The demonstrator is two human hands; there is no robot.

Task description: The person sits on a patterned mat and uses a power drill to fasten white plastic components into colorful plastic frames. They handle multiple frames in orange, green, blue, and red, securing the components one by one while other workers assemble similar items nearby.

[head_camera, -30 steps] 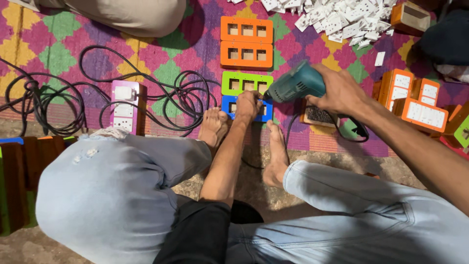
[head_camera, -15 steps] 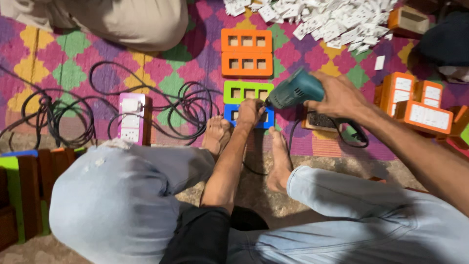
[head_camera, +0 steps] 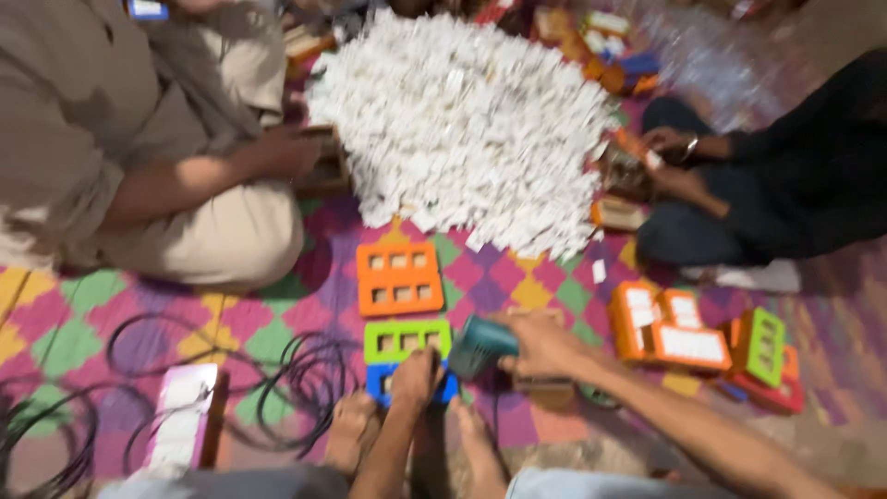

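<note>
My left hand [head_camera: 415, 376] presses down on a blue plastic frame [head_camera: 381, 384] that lies on the mat between my bare feet. My right hand [head_camera: 540, 342] grips a teal power screwdriver [head_camera: 480, 345], its tip pointing down at the blue frame beside my left hand. A green frame [head_camera: 404, 338] lies just beyond the blue one, and two orange frames [head_camera: 398, 277] lie farther out. The picture is blurred by motion.
A big heap of small white parts [head_camera: 462, 120] fills the middle of the patterned mat [head_camera: 277, 314]. One person in beige [head_camera: 139, 139] sits at the left, another in dark clothes [head_camera: 785, 185] at the right. Black cables [head_camera: 296, 379] and a white switchboard [head_camera: 182, 425] lie left; orange and green boxes [head_camera: 693, 337] lie right.
The camera has tilted up, bringing the white heap and two seated people into view. My hands stay on the blue frame and the screwdriver.
</note>
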